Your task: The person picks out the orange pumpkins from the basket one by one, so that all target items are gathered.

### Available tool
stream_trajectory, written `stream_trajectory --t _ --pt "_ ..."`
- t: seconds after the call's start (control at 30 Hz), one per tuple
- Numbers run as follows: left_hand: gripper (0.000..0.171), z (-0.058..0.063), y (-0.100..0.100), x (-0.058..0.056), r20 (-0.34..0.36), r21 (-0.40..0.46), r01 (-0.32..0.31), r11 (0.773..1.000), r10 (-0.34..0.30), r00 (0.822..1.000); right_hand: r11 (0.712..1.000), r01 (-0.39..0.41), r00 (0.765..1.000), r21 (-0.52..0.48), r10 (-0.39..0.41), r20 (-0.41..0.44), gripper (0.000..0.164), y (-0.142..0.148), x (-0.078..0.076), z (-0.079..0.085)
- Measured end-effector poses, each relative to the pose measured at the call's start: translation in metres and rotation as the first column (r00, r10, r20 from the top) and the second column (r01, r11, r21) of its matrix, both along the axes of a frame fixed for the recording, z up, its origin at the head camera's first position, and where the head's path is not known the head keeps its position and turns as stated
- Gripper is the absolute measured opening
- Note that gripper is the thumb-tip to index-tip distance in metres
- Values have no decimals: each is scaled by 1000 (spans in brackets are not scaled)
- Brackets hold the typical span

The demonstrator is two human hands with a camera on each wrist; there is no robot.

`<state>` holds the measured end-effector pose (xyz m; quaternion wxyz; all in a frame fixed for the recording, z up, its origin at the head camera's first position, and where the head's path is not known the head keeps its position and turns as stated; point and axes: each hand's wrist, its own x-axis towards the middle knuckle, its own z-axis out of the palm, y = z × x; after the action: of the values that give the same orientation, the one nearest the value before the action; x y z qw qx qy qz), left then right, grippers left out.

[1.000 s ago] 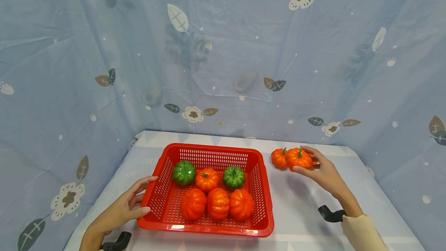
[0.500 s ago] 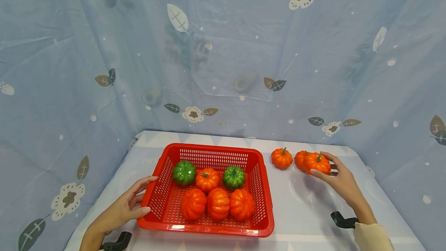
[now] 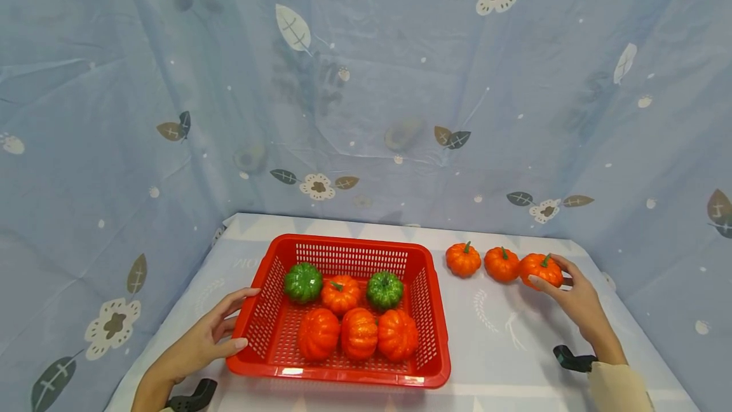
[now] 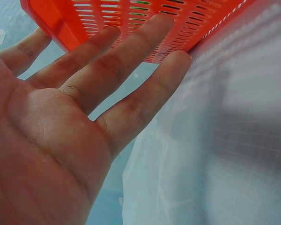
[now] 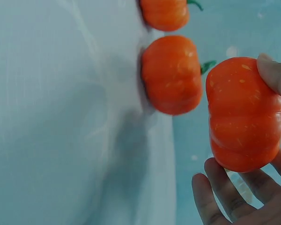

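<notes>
"One pumpkin, the gripped one, sits in the right hand on my head feed. How do you read that grip?"

"Clamped. On the right wrist camera I have the thumb on one side of it and fingers on the other. I can't tell whether its base meets the table."

"And where do you place it?"

"At the right end of a row. Just beside it I see the middle pumpkin, then the left pumpkin, with a gap between those two. All three are orange. Whether the gripped one touches its neighbour, I can't make out from here."

"I've got the left hand at the red basket, on its left side."

"Same here. Its fingers are fairly straight and spread apart, tips against the slotted wall."

"What do you count inside?"

"Six: a green pumpkin at the left, another green one at the right, an orange one between them, and nearer my camera a front trio, orange too. Behind everything I see blue cloth printed with flowers and leaves."
</notes>
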<state>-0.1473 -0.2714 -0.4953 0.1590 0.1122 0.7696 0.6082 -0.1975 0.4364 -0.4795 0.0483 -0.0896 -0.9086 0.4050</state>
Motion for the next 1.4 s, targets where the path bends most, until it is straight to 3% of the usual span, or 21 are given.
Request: stream_trajectory --t 0.23,0.47,0.83,1.4 --pt "78 0 -1 -2 4 27 22 999 -22 1000 997 57 997 -60 -53 59 98 13 -9 -11" --pt "81 -2 -1 -1 -11 7 8 1000 -8 1000 992 114 992 -54 -111 65 102 21 -25 -19" --pt "81 -3 0 0 19 0 -16 1000 16 1000 970 232 961 -73 -217 170 107 26 -43 -33" --pt "82 -4 -1 -1 15 6 -11 1000 11 1000 977 204 965 -63 -190 178 107 31 -48 -40"
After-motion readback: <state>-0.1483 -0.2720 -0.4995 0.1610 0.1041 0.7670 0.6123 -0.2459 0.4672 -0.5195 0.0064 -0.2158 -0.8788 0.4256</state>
